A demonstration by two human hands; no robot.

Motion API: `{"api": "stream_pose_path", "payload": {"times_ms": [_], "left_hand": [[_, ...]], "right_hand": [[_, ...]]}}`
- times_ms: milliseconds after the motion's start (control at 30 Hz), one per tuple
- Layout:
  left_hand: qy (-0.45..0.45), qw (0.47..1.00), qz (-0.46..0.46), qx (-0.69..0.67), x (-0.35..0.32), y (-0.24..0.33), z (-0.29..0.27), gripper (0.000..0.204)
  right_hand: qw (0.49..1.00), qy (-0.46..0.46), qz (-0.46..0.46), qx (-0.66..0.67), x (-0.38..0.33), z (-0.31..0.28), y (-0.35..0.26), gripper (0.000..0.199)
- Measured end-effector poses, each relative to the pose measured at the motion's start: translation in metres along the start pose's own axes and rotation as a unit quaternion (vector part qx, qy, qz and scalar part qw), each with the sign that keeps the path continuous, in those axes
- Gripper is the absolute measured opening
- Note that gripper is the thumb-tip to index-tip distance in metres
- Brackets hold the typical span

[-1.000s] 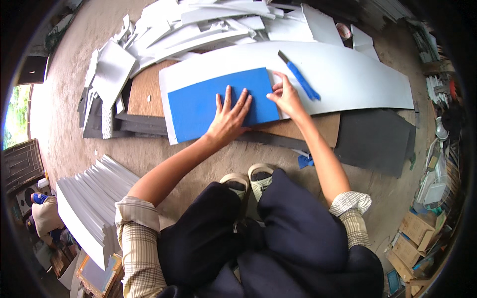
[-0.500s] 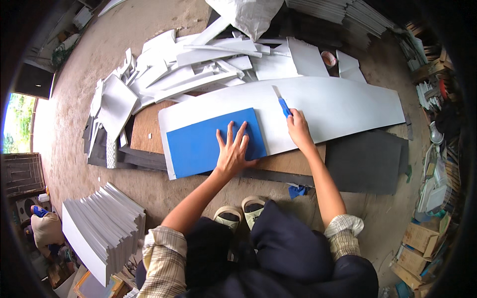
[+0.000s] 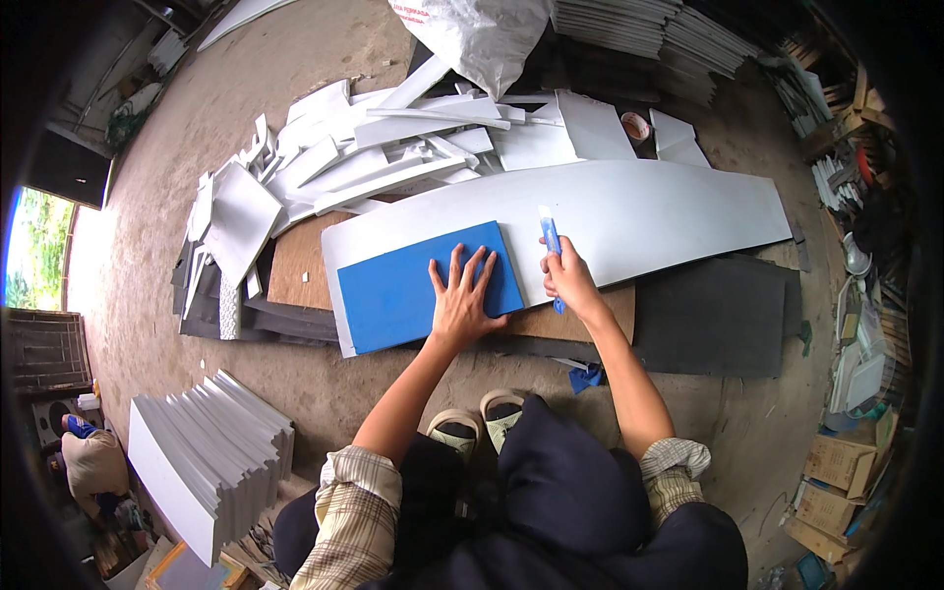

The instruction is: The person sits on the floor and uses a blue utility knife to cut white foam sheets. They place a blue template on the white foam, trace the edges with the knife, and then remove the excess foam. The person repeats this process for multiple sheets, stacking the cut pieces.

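Note:
A blue rectangular board (image 3: pixel 403 295) lies flat on the left part of a long white foam sheet (image 3: pixel 649 211). My left hand (image 3: pixel 464 300) presses on the board's right half with its fingers spread, the thumb reaching past the lower edge. In my right hand (image 3: pixel 572 275) is a blue-handled box cutter (image 3: pixel 551 238), held above the white sheet just right of the board. Its blade points away from me. Beneath the sheet, a brown wooden board (image 3: pixel 295 267) and dark grey sheets (image 3: pixel 703 320) show.
White foam offcuts (image 3: pixel 344 147) are heaped beyond the sheet, with a tape roll (image 3: pixel 635 126) and a white sack (image 3: pixel 482 39) near them. A stack of white sheets (image 3: pixel 211 462) stands at lower left. Cardboard boxes (image 3: pixel 836 472) line the right side. A blue scrap (image 3: pixel 585 377) lies near my feet.
My right hand has drawn the cutter nearer to me and left, turning it more upright, closer to the blue board's right edge. My left hand still rests on the board.

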State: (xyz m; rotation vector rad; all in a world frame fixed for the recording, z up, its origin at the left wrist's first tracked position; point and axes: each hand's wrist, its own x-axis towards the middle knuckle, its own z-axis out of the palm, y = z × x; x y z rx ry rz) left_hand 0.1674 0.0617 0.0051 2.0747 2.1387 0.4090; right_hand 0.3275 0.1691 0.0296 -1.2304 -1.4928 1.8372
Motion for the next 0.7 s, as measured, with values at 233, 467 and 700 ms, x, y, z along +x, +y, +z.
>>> {"api": "stream_pose_path", "payload": {"times_ms": [233,467,700], "left_hand": [[-0.021,1.0,0.012,-0.001,0.001,-0.002,0.001,0.101],[-0.019,0.999,0.03,-0.022,0.003,-0.004,0.005,0.099],[-0.015,0.999,0.028,-0.036,0.004,-0.008,0.003,0.099]], "right_hand": [[0.911,-0.003,0.05,-0.409,0.024,0.034,-0.012,0.025],[0.815,0.021,-0.028,-0.579,0.052,0.049,-0.001,0.027],[0.815,-0.025,0.027,-0.578,0.071,0.056,-0.006,0.032]]}}
